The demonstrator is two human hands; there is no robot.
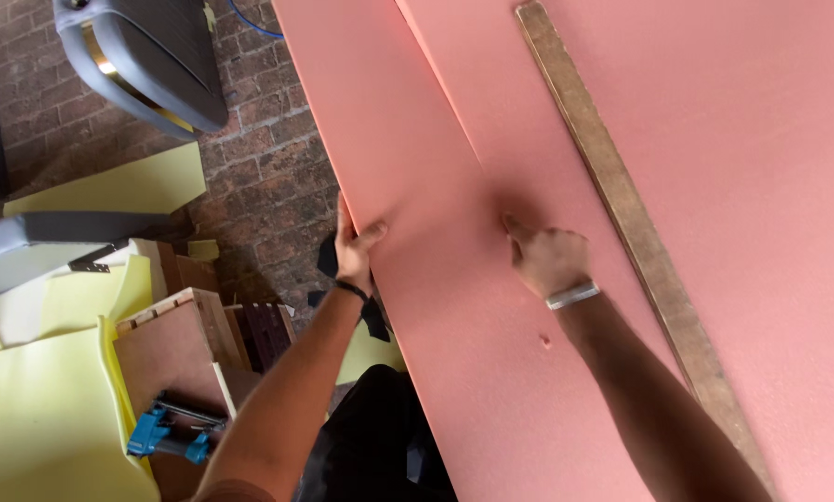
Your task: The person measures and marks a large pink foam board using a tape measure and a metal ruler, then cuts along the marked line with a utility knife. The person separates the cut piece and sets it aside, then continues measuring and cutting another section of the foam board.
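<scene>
While the left hand (355,249) grips the edge of the pink foam strip (408,232), the right hand (547,260), loosely fisted and holding nothing visible, presses beside the cut line. Judged step: separating the strip; next calls for steady outward pull, away from the wooden straightedge (622,204) beyond the right hand

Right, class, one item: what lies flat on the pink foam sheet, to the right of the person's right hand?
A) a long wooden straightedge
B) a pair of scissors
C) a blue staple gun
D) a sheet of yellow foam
A: a long wooden straightedge lies along the pink foam sheet, just beyond the right hand pressing on the foam.
</scene>
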